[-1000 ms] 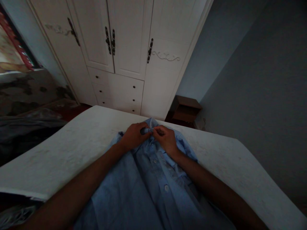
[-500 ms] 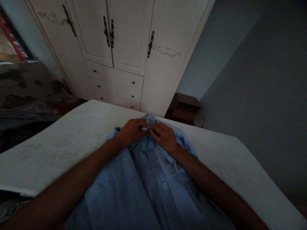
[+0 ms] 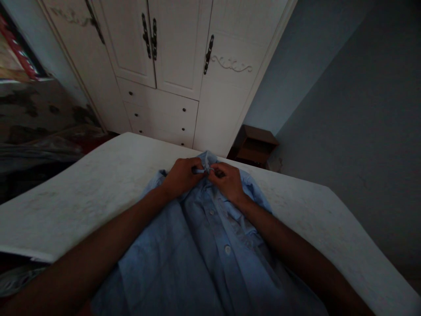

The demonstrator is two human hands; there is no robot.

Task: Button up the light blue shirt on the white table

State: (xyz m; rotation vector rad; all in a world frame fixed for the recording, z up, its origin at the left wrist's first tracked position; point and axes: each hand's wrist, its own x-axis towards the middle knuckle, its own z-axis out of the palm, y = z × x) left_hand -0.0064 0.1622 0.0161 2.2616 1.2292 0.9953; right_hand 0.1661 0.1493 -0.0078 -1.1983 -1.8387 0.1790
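Note:
A blue button-up shirt [image 3: 171,259] lies spread front up, its collar [image 3: 207,157] at the far end and buttons showing down the front strip. At the neck, my left hand [image 3: 183,176] is closed in a pinch on the left edge of the shirt's collar opening. My right hand [image 3: 228,181] pinches the facing edge just beside it, with thumb and fingertips together. Both sets of fingertips nearly meet below the collar. Whether a button sits between them is too small and dark to tell.
Beneath the shirt is a white board-like surface [image 3: 98,193]. A white wardrobe [image 3: 174,52] with dark handles stands beyond it. Right of that is a small brown cabinet [image 3: 259,137] by a grey wall. Dark piled items [image 3: 36,153] lie at left.
My right fingertips have drawn slightly right, and a thin bit of cloth or edge now shows between the two hands. The view has tilted slightly downward.

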